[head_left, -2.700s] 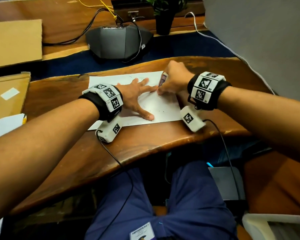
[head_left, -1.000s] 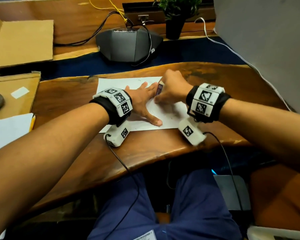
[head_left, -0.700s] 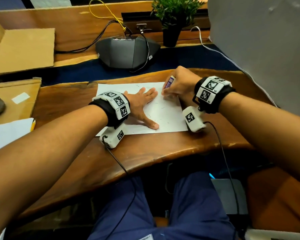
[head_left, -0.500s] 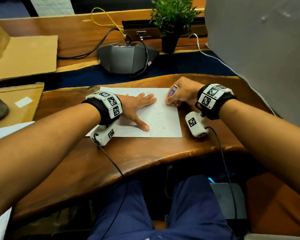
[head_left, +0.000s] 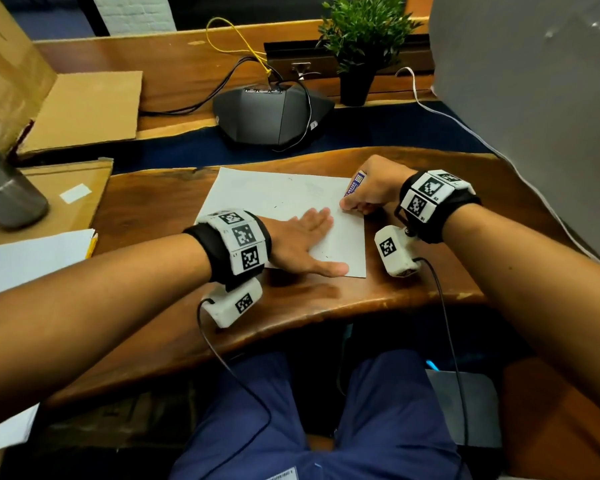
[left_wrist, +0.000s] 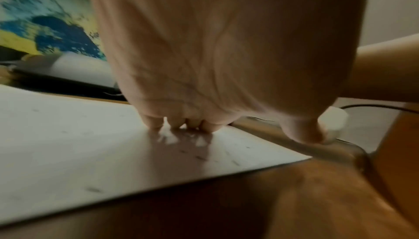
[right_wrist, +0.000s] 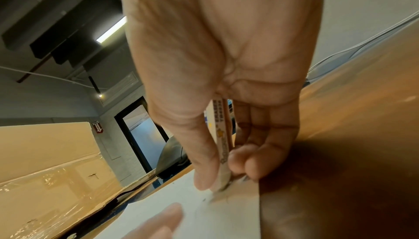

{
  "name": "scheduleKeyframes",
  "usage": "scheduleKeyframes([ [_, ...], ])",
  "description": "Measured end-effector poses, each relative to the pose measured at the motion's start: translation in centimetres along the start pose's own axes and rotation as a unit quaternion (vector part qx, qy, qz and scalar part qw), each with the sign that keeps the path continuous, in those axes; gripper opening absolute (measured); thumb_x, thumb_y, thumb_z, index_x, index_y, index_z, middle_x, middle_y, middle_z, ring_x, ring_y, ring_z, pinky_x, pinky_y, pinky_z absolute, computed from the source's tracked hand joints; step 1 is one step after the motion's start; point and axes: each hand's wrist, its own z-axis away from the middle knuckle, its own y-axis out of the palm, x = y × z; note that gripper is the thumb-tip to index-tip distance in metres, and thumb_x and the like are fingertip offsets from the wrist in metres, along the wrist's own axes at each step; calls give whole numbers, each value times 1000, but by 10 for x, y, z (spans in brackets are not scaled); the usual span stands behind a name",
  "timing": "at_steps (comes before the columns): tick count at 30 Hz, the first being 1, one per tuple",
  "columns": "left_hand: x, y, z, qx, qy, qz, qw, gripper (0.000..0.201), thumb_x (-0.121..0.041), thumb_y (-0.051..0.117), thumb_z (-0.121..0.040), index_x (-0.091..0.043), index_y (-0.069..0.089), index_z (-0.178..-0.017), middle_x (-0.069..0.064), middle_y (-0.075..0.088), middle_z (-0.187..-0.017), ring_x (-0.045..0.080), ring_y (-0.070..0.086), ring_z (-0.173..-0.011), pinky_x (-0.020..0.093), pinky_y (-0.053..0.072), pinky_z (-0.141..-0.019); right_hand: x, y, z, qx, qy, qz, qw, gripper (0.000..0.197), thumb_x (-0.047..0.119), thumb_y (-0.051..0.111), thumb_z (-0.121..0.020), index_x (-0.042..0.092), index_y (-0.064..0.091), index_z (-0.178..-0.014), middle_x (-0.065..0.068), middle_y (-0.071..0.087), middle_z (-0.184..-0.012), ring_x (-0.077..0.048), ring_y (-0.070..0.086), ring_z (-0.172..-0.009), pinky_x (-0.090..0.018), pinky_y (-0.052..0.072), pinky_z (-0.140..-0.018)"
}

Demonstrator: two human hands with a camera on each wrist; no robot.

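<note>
Head view: the right grip (head_left: 371, 190) pinches a white eraser (head_left: 356, 181) in a printed sleeve, tip on the paper (head_left: 274, 199) by its right edge. Open desk (head_left: 326, 306) lies beyond. Left wrist: the left grip (left_wrist: 204, 54) presses the paper, fingers straight. Right wrist: the eraser is tilted between thumb and fingers. Both holds are unchanged since earlier.

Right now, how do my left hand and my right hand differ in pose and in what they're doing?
The left hand lies flat with straight fingers; the right hand is curled. The left hand holds nothing and presses the sheet of paper; the right hand pinches an eraser, its tip on the paper. The left hand sits toward the sheet's near edge, the right hand at its right edge. Both work on one sheet.
</note>
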Motion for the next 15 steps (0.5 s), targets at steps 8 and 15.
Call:
scheduleKeyframes([
  [8, 31, -11, -6, -55, -120, 10, 991, 114, -84, 23, -76, -11, -16, -154, 9, -25, -160, 26, -16, -150, 43, -2, -122, -2, 0, -1, 5, -10, -4, 1000, 28, 25, 84, -79, 5, 71, -93, -8, 74, -82, -16, 66, -62, -21, 54, -54],
  [15, -9, -1, -12, -24, 28, 4, 999, 99, -73, 33, -90, -17, -18, -154, 1, -26, -161, 18, -20, -149, 42, -8, -122, -5, -1, -3, 9, -13, -15, 1000, 31, 24, 86, -77, 2, 72, -95, -11, 75, -83, -16, 66, -61, -21, 54, -55],
])
